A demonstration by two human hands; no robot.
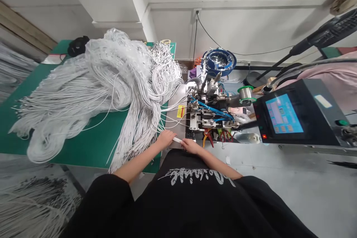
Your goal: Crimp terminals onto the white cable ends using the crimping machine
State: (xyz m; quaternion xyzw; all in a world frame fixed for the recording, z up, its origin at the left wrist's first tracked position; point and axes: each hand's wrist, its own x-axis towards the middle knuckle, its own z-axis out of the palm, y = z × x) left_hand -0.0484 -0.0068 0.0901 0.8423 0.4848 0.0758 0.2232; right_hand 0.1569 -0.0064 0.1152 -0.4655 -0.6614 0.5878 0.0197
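A few white cables (177, 140) run between my two hands, low in front of my body. My left hand (166, 138) is closed around them at the side nearer the big cable pile. With bent fingers my right hand (189, 145) pinches their other end, by the machine's front corner. A large heap of white cables (139, 108) lies just left of my left hand, and single strands cross from it to the machine (206, 108). The fingertips are small in view, so the exact number of cables held is unclear.
Behind the machine stands a blue round bowl (219, 61) of small metal parts. Red-handled pliers (208, 137) lie near its front. A control box with a lit screen (283, 113) and a wire spool (246, 94) are at right. The green table (83, 145) carries plastic-wrapped cable bundles (111, 63).
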